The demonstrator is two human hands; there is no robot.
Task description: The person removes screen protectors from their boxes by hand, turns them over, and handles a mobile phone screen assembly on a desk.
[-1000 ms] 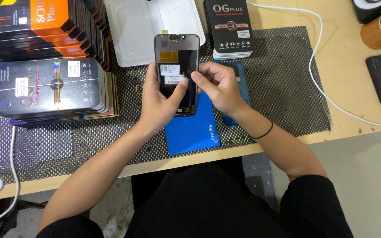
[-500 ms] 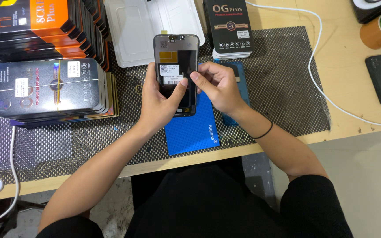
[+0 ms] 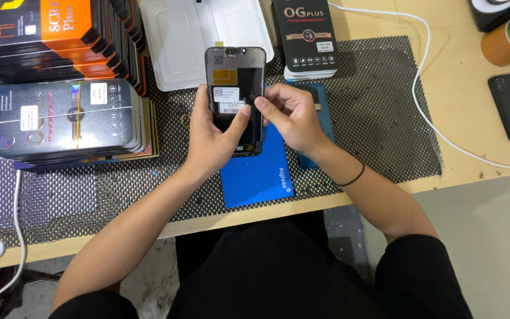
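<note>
Both hands, left hand (image 3: 213,133) and right hand (image 3: 293,118), are close together around the phone screen part (image 3: 235,88), so no room is between them. At 9 o'clock the stack of dark boxes (image 3: 66,121) stands near and blocks this side. At 12 o'clock the white tray (image 3: 178,47) and the black box (image 3: 309,38) close the way. At 3 o'clock the mesh mat (image 3: 379,112) is bare until the white cable (image 3: 426,112). At 6 o'clock lies the flat blue pad (image 3: 258,177), low enough to pass over
</note>
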